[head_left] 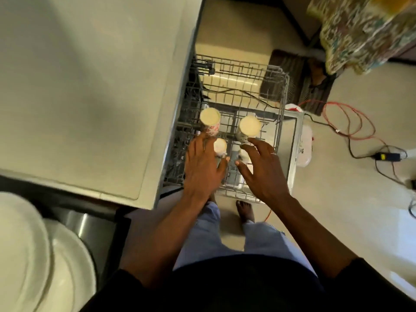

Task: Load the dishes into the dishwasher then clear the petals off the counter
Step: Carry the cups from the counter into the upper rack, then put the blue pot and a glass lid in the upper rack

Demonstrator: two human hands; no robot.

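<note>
The dishwasher's upper wire rack [282,102] is pulled out below the counter [78,86]. Two patterned mugs stand upside down in it, one at the left [209,120] and one at the right [249,129]. A smaller upturned cup [220,145] sits nearer me. My left hand [201,165] lies over the rack with straight fingers, its thumb and forefinger on either side of that small cup. My right hand [258,170] hovers with spread fingers over a white item [244,154] that is mostly hidden. No petals are in view.
White plates [27,255] are stacked at the lower left beside a steel sink edge [90,224]. The open dishwasher door [292,140] juts onto the floor. Red and black cables [351,122] trail at the right. My bare feet [245,210] stand by the rack's front.
</note>
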